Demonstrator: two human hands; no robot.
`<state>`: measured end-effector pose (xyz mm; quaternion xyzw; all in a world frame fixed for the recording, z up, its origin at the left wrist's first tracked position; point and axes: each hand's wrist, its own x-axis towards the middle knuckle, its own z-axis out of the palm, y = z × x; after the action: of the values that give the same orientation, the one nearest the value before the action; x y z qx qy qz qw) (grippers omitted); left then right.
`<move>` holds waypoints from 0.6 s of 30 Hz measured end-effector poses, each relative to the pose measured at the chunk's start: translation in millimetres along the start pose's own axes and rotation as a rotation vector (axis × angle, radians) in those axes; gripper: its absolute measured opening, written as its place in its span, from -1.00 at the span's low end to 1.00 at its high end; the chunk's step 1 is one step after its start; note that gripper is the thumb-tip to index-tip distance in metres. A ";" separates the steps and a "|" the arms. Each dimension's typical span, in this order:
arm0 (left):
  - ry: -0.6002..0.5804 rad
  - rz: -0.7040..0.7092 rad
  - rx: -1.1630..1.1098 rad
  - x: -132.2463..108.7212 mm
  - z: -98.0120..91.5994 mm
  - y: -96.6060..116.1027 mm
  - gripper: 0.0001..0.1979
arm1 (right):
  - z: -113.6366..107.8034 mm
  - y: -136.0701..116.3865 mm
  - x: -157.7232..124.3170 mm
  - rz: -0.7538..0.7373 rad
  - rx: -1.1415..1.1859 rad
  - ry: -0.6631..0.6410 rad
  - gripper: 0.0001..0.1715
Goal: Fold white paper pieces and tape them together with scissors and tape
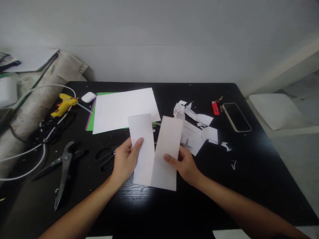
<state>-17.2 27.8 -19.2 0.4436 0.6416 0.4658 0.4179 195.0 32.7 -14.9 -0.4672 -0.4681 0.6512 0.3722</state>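
My left hand (127, 156) grips a white paper strip (142, 162) by its left side, the thumb lying on the front. In my right hand (183, 162) is a second white paper strip (166, 139), pinched at its right side. Both strips stand nearly upright over the table, forming a narrow V. Their lower ends meet or overlap; whether they are joined I cannot tell. Behind my left hand lie black-handled scissors (106, 158), partly hidden. Crumpled paper scraps (199, 127) lie beyond my right hand.
White sheets (122, 106) over green paper lie at the back of the black table (249, 186). Left are a yellow glue gun (65, 104), a white earbud case (88, 97), pliers-like cutters (66, 162) and cables. Right are a red lighter (215, 108) and a phone (236, 117).
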 end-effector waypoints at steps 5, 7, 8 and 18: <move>-0.047 -0.106 -0.189 2.9 -4.3 5.6 -0.54 | 1.6 -2.3 2.1 -0.002 0.023 0.033 -0.57; -0.096 -0.135 -0.230 2.2 -4.9 7.3 -0.54 | 2.7 -0.6 1.4 -0.006 -0.001 0.058 -0.61; -0.112 -0.134 -0.219 1.4 -4.7 7.8 -0.55 | 3.2 0.4 0.7 -0.014 -0.021 0.069 -0.61; -0.053 0.077 0.132 -5.0 -2.3 -1.1 -0.58 | 2.8 6.5 -4.8 -0.086 -0.297 0.165 -0.45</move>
<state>-18.4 22.3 -19.1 0.5068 0.6421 0.4262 0.3863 193.4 25.6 -19.6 -0.5484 -0.5466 0.5179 0.3636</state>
